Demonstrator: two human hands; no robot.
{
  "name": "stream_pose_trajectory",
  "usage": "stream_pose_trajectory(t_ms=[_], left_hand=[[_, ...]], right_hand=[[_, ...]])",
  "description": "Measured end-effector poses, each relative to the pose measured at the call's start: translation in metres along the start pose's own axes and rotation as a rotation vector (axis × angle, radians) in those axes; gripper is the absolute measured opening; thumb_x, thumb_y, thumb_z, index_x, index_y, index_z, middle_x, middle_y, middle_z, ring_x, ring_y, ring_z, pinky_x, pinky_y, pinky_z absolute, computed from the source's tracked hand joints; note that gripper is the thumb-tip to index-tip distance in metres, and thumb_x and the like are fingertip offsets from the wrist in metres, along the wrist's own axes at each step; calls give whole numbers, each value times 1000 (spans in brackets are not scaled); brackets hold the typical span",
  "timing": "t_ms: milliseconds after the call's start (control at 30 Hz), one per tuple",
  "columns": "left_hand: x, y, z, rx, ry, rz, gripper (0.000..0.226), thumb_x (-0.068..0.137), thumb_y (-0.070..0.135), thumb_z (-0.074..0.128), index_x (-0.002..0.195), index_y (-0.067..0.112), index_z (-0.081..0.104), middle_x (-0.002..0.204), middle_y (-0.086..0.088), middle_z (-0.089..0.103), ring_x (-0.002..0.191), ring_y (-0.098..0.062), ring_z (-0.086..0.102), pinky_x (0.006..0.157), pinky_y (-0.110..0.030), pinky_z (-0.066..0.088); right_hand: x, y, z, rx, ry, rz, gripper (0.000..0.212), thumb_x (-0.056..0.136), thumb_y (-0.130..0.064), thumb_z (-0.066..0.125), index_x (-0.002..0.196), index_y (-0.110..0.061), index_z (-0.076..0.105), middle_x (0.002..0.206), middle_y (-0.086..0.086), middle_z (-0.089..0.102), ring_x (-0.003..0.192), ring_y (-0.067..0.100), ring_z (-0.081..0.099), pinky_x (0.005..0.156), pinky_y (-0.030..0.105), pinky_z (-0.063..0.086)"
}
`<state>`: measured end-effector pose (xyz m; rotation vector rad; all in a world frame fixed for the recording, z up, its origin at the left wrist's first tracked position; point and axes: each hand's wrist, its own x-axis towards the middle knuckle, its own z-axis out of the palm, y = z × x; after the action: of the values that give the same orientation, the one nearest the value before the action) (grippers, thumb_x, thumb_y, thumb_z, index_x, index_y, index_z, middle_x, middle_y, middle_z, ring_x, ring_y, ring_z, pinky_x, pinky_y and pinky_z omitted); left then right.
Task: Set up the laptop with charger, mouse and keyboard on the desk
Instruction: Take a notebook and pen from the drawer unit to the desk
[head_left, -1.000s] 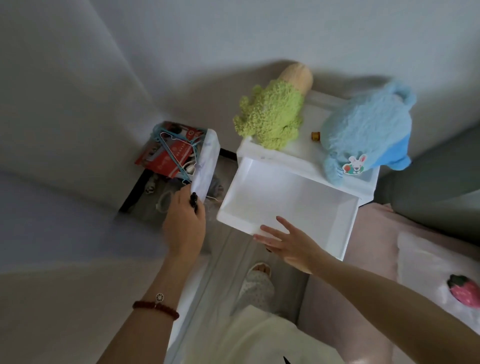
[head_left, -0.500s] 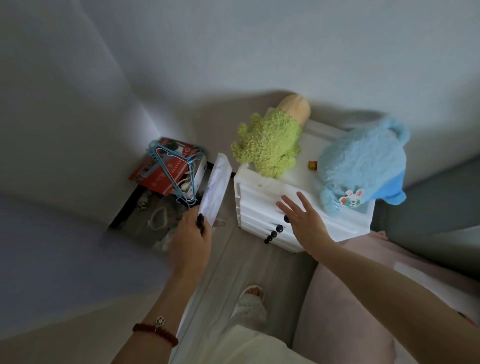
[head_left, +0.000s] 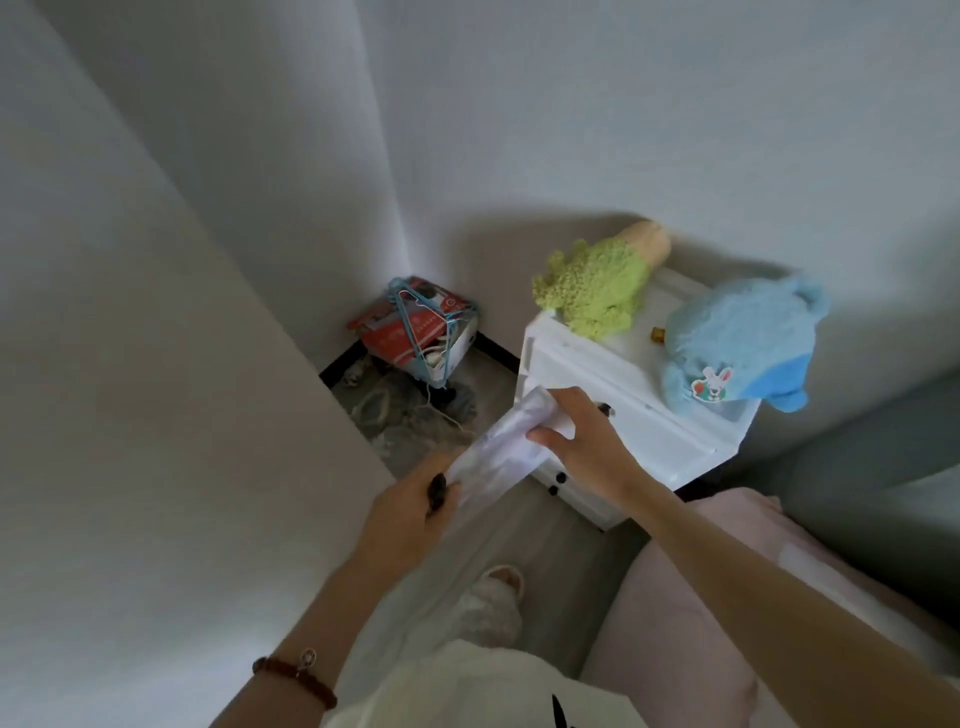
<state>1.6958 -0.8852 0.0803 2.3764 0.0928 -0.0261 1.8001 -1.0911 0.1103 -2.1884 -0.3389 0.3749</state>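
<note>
My left hand (head_left: 410, 514) grips the lower end of a flat, pale white-lilac slab (head_left: 498, 452), possibly a slim keyboard; I cannot tell for sure. A small black item (head_left: 436, 493) is pinched in the same hand. My right hand (head_left: 587, 436) closes its fingers on the slab's upper end, in front of the white drawer unit (head_left: 665, 436). The slab is tilted, its top leaning toward the drawers. No laptop or desk is in view.
The drawer unit's drawers are closed, with a green plush (head_left: 592, 291) and a blue plush (head_left: 737, 343) on top. A red box with blue hangers (head_left: 415, 332) sits in the corner. A pink cushion (head_left: 675, 623) is at the right, and my slippered foot (head_left: 493, 597) is below.
The open drawer was pushed shut by my right hand, which then moved left and took hold of the slab's upper end. My view tilted upward.
</note>
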Motion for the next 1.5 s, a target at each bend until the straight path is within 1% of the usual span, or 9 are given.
stream_pose_trajectory(t_ms=[133,300,367,533,667,800,1033,1300,1500], left_hand=[[-86,-15,-20,-27,-60,-140,24,95,31,44,118,26,51,97,1,64,85,-20,61,75,-31,48],[-213,-53,-51,-113,187,-414,32,94,8,44,123,18,51,122,0,54,105,-18,58,88,-24,42],[-278,-75,-67,-82,336,-604,27,94,11,42,118,18,52,116,0,58,99,-22,60,85,-32,47],[-434,-117,-111,-69,644,-996,16,96,24,39,99,12,49,65,-4,59,62,-29,57,61,-41,47],[-582,-150,-145,-107,872,-1253,20,96,25,39,96,9,51,74,-14,60,74,-36,58,65,-41,45],[-733,-173,-170,-147,1038,-1452,15,94,27,41,95,12,45,81,-17,61,82,-41,59,67,-40,43],[-954,-182,-184,-236,1382,-1653,23,95,31,33,107,14,44,69,2,52,63,-23,52,57,-36,36],[-1163,-219,-195,-179,1693,-1845,24,97,22,33,110,13,51,63,4,48,64,-25,47,53,-33,29],[-1347,-260,-237,-139,1918,-1974,24,97,18,37,108,9,56,56,0,48,48,-20,43,47,-31,28]], right_hand=[[-55,-32,32,-58,-196,-110,10,88,-17,58,88,-16,48,82,1,50,80,20,50,65,27,33],[-108,-90,109,-275,-399,-326,13,88,-26,57,90,-14,55,82,3,61,77,24,58,67,36,42],[-132,-118,153,-404,-465,-459,16,86,-31,58,83,-17,52,76,1,58,73,26,59,59,32,36],[-203,-198,271,-507,-654,-725,21,87,-32,56,75,-27,39,72,-3,53,73,25,58,58,30,31],[-297,-270,390,-498,-808,-968,10,89,-30,52,83,-23,47,69,-12,47,67,21,56,55,28,27],[-407,-332,507,-500,-912,-1137,16,89,-27,48,78,-27,37,66,-9,47,63,23,53,55,28,28],[-592,-429,665,-505,-1108,-1344,13,87,-25,42,75,-27,37,53,-7,43,57,22,48,49,25,30],[-800,-524,844,-412,-1297,-1570,13,89,-27,47,97,-19,53,78,1,62,69,23,51,61,30,33],[-971,-600,990,-347,-1495,-1666,17,89,-26,53,102,-15,56,90,10,69,85,33,61,67,36,43]])
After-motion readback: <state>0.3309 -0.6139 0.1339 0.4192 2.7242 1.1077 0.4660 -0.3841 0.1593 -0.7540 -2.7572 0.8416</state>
